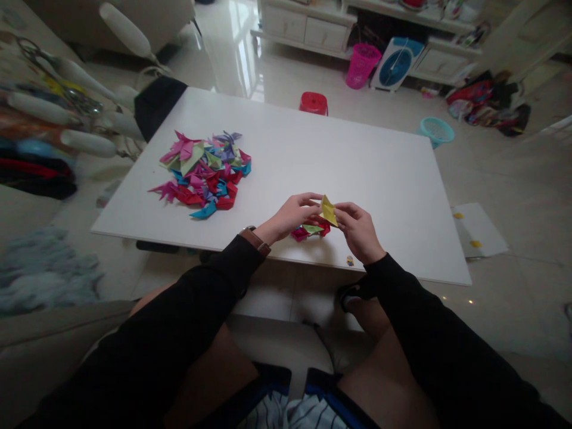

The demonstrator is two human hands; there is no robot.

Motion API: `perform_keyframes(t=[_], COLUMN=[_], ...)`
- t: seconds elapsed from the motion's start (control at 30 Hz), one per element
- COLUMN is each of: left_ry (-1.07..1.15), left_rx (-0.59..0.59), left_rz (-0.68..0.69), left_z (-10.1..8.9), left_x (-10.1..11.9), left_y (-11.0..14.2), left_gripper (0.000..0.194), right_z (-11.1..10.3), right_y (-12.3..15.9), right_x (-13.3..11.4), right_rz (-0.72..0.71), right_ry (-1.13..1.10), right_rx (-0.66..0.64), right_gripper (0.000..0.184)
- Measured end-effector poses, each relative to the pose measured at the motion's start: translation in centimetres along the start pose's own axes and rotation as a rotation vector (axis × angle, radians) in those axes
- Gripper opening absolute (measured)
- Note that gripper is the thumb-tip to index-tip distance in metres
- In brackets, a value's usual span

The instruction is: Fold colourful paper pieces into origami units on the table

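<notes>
A small folded piece of yellow paper (328, 211) is held between my two hands above the front part of the white table. My left hand (295, 214) pinches its left side, and my right hand (357, 229) grips its right edge. Just under the hands lie a few red and green folded paper pieces (311, 230), partly hidden by my fingers. To the left is a heap of folded paper figures (210, 170) in pink, red, blue, purple and pale green.
The white table (357, 155) has a small cartoon sticker (350, 261) near its front edge. Beyond it stand a red stool (313, 103), a pink basket (363, 65) and a blue-and-white fan (397, 64). A turquoise basket (436, 130) is past the right corner.
</notes>
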State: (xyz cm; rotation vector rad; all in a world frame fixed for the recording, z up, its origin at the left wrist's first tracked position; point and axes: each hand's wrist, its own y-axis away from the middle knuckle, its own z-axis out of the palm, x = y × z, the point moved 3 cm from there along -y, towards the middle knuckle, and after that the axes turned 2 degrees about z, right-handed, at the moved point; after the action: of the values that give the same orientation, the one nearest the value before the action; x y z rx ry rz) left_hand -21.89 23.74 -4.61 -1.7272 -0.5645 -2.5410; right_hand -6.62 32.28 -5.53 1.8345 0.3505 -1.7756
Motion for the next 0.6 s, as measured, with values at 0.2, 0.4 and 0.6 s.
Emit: perform_keyframes(t=[0.2,0.4,0.6], left_ry=[0.110,0.111,0.051], left_rx=[-0.068,-0.088,-0.085], left_rz=[-0.052,-0.007,0.049], left_z=[0.22,0.02,-0.22], left_x=[0.04,-0.48,-0.86], left_y=[0.22,-0.09,-0.47], left_gripper=[0.032,0.021,0.019], right_z=[-0.37,-0.53,-0.50], right_y=[-0.09,-0.18,-0.19], right_x=[0.15,-0.13,-0.62], right_rz=[0.068,-0.006,-0.069], right_ry=[-0.069,0.046,0.149], right_rx=[-0.015,-0.044,-0.011], right_gripper=[0.031,0.031,0.027])
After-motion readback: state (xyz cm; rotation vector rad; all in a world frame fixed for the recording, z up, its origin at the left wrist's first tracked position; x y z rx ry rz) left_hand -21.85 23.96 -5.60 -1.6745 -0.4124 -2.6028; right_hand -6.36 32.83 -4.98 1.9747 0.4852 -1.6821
